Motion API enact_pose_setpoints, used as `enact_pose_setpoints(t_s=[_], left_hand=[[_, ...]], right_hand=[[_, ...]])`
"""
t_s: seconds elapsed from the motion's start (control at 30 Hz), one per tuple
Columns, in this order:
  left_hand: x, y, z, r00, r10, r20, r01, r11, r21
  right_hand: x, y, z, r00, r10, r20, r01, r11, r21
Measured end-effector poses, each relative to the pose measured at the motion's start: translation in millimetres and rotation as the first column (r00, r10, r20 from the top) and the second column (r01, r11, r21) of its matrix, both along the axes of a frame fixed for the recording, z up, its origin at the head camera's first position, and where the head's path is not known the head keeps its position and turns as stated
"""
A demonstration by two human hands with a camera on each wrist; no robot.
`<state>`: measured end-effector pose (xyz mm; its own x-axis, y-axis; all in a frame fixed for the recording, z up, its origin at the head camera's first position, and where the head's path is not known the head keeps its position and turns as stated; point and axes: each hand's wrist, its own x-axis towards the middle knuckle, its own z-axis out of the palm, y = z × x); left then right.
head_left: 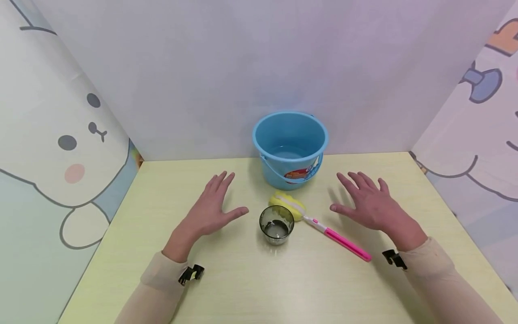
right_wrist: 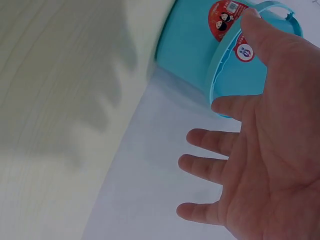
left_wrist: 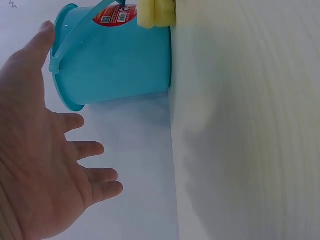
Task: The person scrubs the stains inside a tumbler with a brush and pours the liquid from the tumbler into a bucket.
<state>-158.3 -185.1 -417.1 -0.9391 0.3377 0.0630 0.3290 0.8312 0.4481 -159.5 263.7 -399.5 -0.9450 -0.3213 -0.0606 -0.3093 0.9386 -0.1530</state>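
Note:
Both hands hover above the table with fingers spread, holding nothing. My left hand [head_left: 210, 209] is to the left of a dark see-through glass cup [head_left: 277, 225]. On the other side, my right hand [head_left: 370, 207] is nearest to the pink handle of a sponge brush [head_left: 344, 241]. The brush's yellow sponge head [head_left: 288, 204] lies just behind the cup, which partly hides it. Behind them a blue bucket [head_left: 290, 173] stands upright, its handle hanging down at the front. In the left wrist view the yellow sponge [left_wrist: 156, 12] shows at the top beside the bucket [left_wrist: 120, 65].
The pale wooden table [head_left: 243, 288] ends at a plain whitish back wall [head_left: 202, 90], close behind the bucket. Side panels with cartoon animals [head_left: 74, 135] border the table on the left and right. Small black clips [head_left: 191, 274] sit at both sleeve cuffs.

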Motion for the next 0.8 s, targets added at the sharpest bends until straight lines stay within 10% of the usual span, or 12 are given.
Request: enact_pose_setpoints(t_s=[0.8], left_hand=[[18.1, 30.8, -7.2, 0.976, -0.208, 0.066, 0.194, 0.966, 0.171]], right_hand=[[13.2, -21.7, -6.5, 0.994, 0.106, -0.002, -0.106, 0.994, 0.004]])
